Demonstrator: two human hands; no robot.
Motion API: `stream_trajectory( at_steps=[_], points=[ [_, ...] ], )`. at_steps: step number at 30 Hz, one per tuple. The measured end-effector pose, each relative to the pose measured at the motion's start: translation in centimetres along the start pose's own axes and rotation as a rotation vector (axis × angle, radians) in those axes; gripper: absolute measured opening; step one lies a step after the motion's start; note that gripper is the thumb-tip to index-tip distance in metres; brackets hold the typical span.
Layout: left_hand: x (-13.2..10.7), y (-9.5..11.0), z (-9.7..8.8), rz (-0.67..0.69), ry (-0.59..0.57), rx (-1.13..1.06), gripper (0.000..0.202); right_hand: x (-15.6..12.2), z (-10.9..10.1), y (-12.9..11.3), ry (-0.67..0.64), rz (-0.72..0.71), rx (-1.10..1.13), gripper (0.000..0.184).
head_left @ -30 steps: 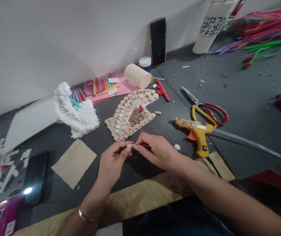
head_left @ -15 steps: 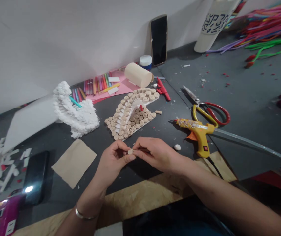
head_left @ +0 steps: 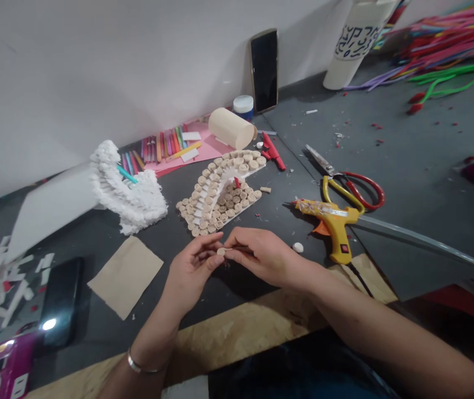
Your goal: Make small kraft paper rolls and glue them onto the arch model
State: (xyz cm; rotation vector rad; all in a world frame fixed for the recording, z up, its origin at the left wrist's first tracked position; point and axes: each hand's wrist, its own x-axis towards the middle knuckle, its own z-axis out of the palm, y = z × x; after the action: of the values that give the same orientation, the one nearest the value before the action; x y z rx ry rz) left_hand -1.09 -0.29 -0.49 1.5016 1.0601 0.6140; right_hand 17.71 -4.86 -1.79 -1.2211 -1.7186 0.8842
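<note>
Big dark desk (head_left: 108,332) here, with a curved build of little wood discs (head_left: 216,199) mid-desk and a yellow glue gun (head_left: 334,221) off to the right. Near the front edge, the left hand (head_left: 191,271) and right hand (head_left: 259,256) are close together, their fingertips pinching one tiny wood disc (head_left: 221,251) between them. Looks like the step in hand is prepping that single disc as one more piece for the build. The next move calls for a steady pinch, with the glue gun within easy reach.
</note>
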Motion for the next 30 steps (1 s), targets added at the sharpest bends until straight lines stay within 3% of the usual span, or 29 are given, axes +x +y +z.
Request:
stream_trajectory(
  at_steps=[6, 15, 23, 30],
  points=[
    [-0.4, 0.5, 0.6, 0.069, 0.050, 0.105, 0.019, 0.0, 0.0, -0.1, 0.060, 0.156, 0.022, 0.018],
    [0.0, 0.6, 0.4, 0.066, 0.120, 0.120, 0.022, -0.2, -0.5, -0.2, 0.036, 0.130, 0.060, 0.009],
    [0.0, 0.1, 0.4, 0.031, 0.110, 0.096, 0.021, -0.2, -0.5, -0.1, 0.020, 0.185, 0.051, 0.007],
    [0.2, -0.4, 0.6, 0.045, 0.136, 0.082, 0.019, -0.3, -0.1, -0.5, 0.007, 0.148, 0.009, 0.005]
  ],
)
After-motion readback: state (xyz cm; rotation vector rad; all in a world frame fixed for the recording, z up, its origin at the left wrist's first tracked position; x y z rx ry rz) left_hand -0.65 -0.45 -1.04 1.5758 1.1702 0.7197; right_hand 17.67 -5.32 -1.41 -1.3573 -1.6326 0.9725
